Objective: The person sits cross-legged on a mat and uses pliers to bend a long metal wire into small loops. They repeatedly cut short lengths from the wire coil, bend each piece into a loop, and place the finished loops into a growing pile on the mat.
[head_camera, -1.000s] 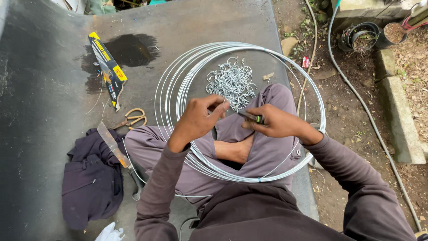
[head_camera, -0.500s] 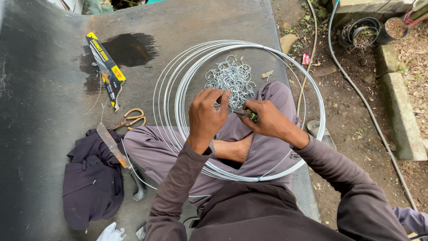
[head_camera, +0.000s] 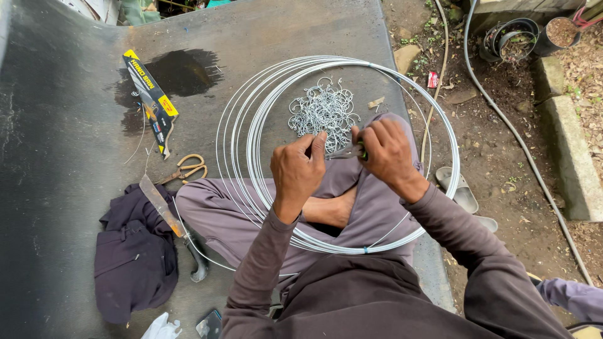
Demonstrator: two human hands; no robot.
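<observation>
Wire coil (head_camera: 440, 125) rings the lap, hook pile (head_camera: 323, 113) dead ahead inside it; scissors (head_camera: 186, 168), knife (head_camera: 164, 210) and dark cloth (head_camera: 135, 257) crowd the left, bare mat (head_camera: 56, 144) lies open further left beyond them

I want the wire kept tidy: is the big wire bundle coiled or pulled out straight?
Coiled. The wire coil lies in wide round loops on the dark mat, circling the seated person's lap.
</observation>
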